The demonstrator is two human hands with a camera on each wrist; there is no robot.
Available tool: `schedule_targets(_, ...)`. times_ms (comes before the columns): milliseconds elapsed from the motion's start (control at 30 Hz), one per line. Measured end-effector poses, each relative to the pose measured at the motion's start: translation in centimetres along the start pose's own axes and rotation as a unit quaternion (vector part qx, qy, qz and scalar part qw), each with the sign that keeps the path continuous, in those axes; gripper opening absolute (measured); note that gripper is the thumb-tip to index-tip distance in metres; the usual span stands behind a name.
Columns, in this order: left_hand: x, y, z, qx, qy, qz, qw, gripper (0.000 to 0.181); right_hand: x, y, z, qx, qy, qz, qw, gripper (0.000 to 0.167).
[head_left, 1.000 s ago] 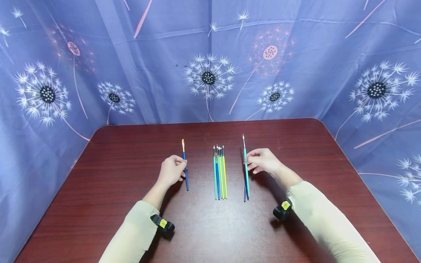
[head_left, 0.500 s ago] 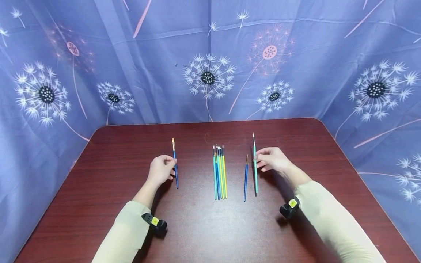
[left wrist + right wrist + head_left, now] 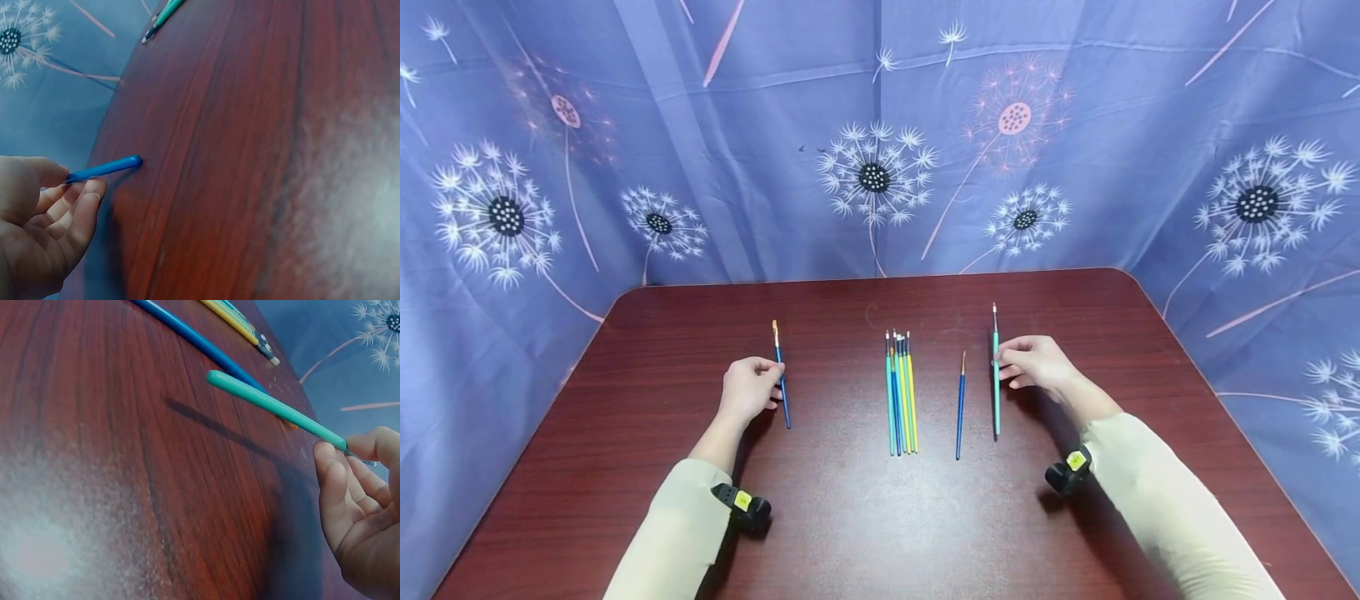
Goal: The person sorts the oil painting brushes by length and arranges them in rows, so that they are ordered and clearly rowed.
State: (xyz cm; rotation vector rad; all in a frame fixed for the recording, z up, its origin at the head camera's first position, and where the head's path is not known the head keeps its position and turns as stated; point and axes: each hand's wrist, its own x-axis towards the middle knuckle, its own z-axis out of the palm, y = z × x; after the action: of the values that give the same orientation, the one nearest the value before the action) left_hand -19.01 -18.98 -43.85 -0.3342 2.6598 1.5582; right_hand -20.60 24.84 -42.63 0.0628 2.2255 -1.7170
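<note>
On the left of the table, my left hand pinches a blue paintbrush between thumb and fingers, its tan bristles pointing away. My right hand pinches a teal paintbrush; in the right wrist view its handle end hangs above the table and casts a shadow. Another blue paintbrush lies just left of the right hand. Between the hands lies a row of several paintbrushes with teal, blue and yellow handles, bristles away from me. The fingers hide the middle of each held brush.
The dark red wooden table has a rounded far edge. Behind it and along both sides hangs a blue curtain with dandelion prints. A small black camera sits at the left wrist, a similar camera at the right.
My left hand has moved left with its blue brush. The right hand has moved right with the teal brush, uncovering the blue brush on the table. The middle row stays put.
</note>
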Motion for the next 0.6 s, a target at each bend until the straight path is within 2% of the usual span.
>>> schedule_targets(333,0.3,-0.5,-1.1,0.040,0.019,-0.006,0.9990,0.026,0.1,0.4,-1.1,0.006,0.015,0.010,0.9998,0.042)
schedule_targets(600,0.8,-1.2,-2.1,0.071,0.036,-0.004,0.9968,0.025,0.4,0.9,-2.1,-0.009,0.040,0.022,0.9989,0.042)
